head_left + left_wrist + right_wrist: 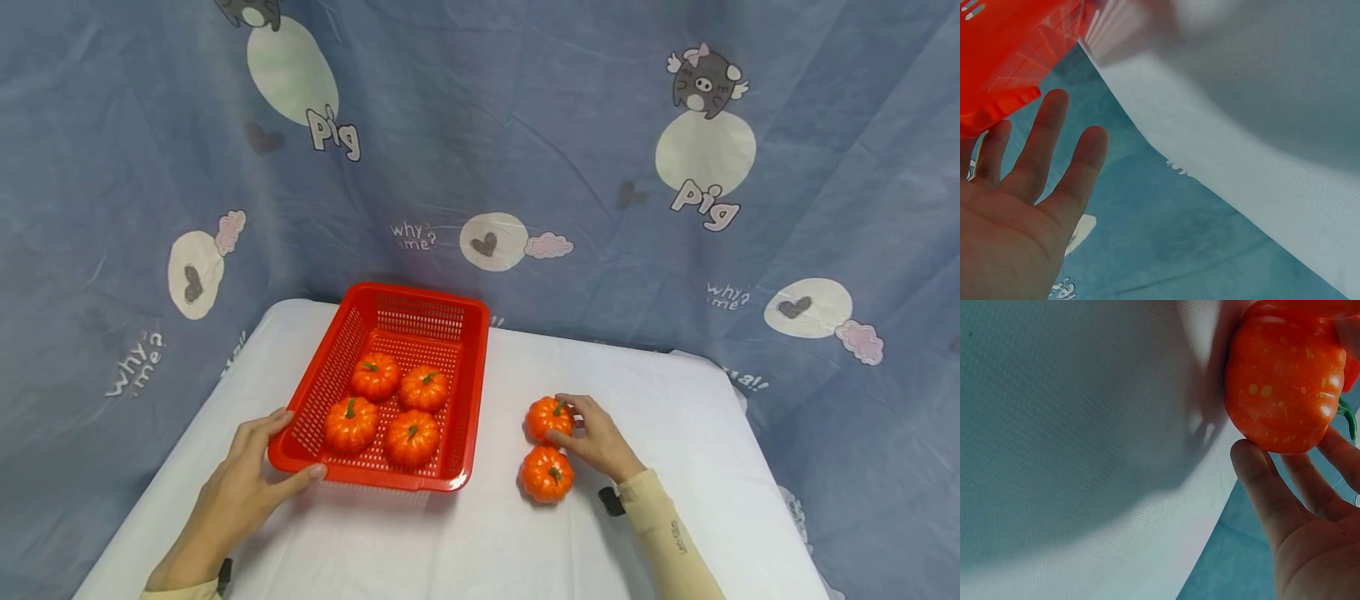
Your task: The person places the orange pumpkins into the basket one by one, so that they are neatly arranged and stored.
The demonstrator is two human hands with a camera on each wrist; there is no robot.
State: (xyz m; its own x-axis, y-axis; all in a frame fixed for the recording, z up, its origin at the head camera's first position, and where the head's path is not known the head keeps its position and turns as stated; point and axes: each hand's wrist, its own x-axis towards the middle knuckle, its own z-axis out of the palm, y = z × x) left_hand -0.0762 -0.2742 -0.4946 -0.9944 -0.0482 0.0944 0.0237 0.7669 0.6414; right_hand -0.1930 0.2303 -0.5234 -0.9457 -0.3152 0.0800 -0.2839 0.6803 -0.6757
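The left hand point(234, 493) is spread, fingers nearly straight, touching the near-left corner of the red basket point(477, 383). Over the white cloth point(501, 392), the right hand point(598, 440), much the nearer, has thumb and fingers curled round the far pumpkin point(543, 420), just to its left (the near pumpkin point(546, 475) sits close beside); the basket lies farther left.

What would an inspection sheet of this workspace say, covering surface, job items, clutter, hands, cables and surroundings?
Surface: white tablecloth, shaded near the hands.
Job's things: four miniature pumpkins inside the red perforated basket; the far loose pumpkin and near loose pumpkin lie outside, to its right.
Clutter: nothing seen.
Hands: left hand touches the basket's near-left corner; right hand grips the far loose pumpkin.
Cables: nothing seen.
Surroundings: blue pig-print curtain behind and beside the table.
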